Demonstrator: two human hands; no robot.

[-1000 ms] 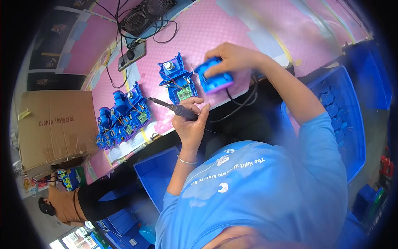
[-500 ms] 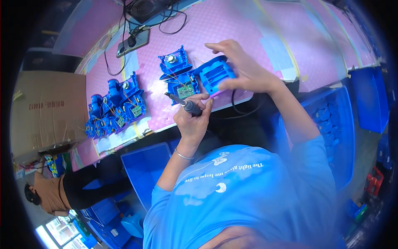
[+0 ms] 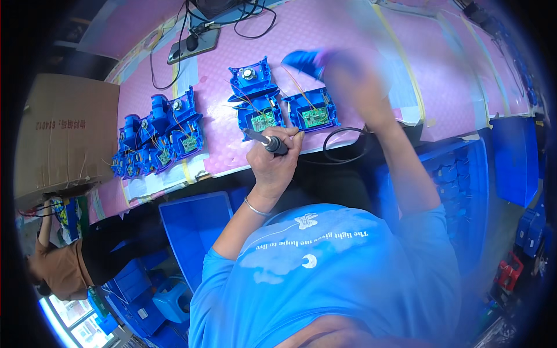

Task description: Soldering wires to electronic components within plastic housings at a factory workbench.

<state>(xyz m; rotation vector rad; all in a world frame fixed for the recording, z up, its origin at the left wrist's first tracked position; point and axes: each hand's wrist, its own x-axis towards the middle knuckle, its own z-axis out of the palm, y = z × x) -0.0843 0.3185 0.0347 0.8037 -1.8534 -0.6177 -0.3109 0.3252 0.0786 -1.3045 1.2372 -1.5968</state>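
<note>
My left hand [image 3: 271,159] is closed around the dark handle of what looks like a soldering iron [image 3: 272,144], its metal tip pointing up and left. Its fingertips touch the near edge of a blue casing half [image 3: 293,119] with a green circuit board [image 3: 316,117] inside. Above this, my right hand [image 3: 357,84], smeared by motion, grips the other blue casing half [image 3: 304,62]. Thin wires run between the two halves. Just left lies another opened blue casing [image 3: 252,87], with a round metal part in its far half and a green board in its near half.
Several opened blue casings [image 3: 162,136] stand in a row at the left. A phone [image 3: 194,46] and black cables lie at the back. A cardboard box [image 3: 67,139] stands far left, near another person [image 3: 61,267]. Blue bins [image 3: 197,232] sit below the table edge.
My right hand has raised the upper half of the right casing up and away, uncovering the board and wires inside. My left hand keeps its hold on the iron. The view has shifted slightly.
</note>
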